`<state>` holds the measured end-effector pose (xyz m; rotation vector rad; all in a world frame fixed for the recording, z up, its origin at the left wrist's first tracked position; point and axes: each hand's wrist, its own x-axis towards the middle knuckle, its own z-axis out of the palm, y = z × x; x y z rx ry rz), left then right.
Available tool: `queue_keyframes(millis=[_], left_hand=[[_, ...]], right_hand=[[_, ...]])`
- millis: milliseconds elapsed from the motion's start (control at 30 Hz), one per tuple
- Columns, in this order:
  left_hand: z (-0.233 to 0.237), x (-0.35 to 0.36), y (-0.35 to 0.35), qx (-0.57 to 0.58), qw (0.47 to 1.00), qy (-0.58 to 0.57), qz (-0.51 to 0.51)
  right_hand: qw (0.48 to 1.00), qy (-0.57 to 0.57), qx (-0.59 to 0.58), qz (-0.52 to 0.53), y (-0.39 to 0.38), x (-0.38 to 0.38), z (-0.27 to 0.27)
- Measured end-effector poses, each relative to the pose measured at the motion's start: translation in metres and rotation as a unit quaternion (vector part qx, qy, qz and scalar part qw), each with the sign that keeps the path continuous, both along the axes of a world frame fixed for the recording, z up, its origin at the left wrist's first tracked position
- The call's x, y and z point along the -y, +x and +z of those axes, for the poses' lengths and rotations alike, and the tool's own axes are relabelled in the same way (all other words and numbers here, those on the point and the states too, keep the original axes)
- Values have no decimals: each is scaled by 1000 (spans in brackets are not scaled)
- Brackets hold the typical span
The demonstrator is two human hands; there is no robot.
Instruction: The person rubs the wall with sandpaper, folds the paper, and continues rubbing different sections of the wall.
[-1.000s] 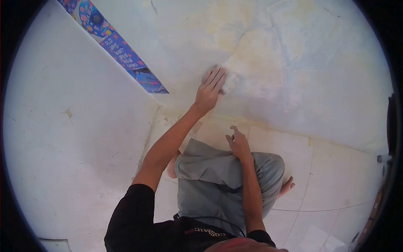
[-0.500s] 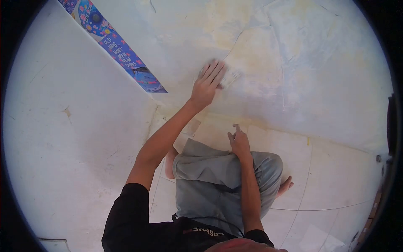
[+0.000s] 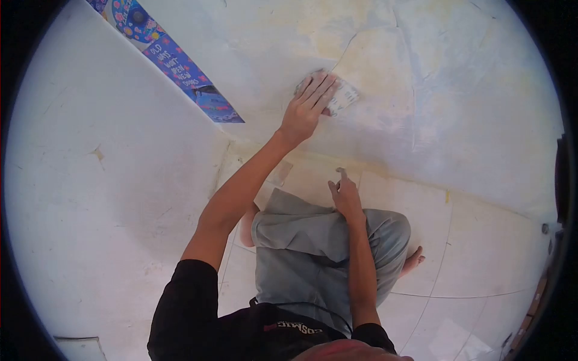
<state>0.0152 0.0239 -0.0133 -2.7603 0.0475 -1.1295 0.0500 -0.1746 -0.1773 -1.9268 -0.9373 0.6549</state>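
Note:
My left hand lies against the pale wall with its fingers straight and close together. Beneath it is a sheet of sandpaper, whitish with printed lettering on its back, held pressed to the wall. The sheet's right part sticks out past my fingers, and its underside is hidden. A thin crack runs up the wall from the sheet's top edge. My right hand hangs over my bent leg, index finger and thumb apart, with greyish dust on the fingertips. Nothing shows in it.
A blue and purple printed strip with lettering runs along the corner between two walls. The wall is stained yellowish and patchy. I sit cross-legged in grey trousers on pale floor tiles. Dark objects stand at the far right edge.
My left hand has slid slightly up and to the right with the sandpaper, which now shows more sharply. My right hand stays over my leg. The view has shifted a little.

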Motion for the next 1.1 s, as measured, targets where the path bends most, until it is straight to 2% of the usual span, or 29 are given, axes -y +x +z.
queue_keyframes(millis=[100, 167, 333, 400, 533, 633, 700, 833, 900, 1033, 1100], left_hand=[[-40, -28, -23, -25, 1000, 2, -14], [-43, -33, -24, -35, 999, 1, -26], [0, -5, 2, 3, 997, -39, -65], [-16, -15, -12, 5, 999, -34, -40], [-32, -17, -14, 17, 999, -25, 20], [-3, -1, 6, 38, 999, -29, 2], [-9, -2, 3, 32, 999, -32, 4], [-38, -16, -18, 16, 999, -18, 27], [-30, -16, -7, 28, 1000, -10, 8], [-2, 7, 7, 34, 999, -12, 13], [-18, 0, -8, 25, 999, -40, 3]], right_hand=[[1000, -1, 27, 11, 2, 5, -11], [1000, -13, 19, -8, 6, 7, -2], [1000, -18, 7, -23, 1, 0, -9], [1000, 0, 7, 24, 1, -1, -12], [999, -38, 0, 1, 5, 6, 0], [998, -49, 20, -38, 5, 3, -6], [1000, -15, -5, -8, 3, 0, -7], [1000, -23, -1, 12, 3, 5, -4], [999, -46, -3, -21, 5, 5, 1], [999, -45, 8, -15, 1, 1, -8], [999, -39, -4, 16, 2, 1, -8]])
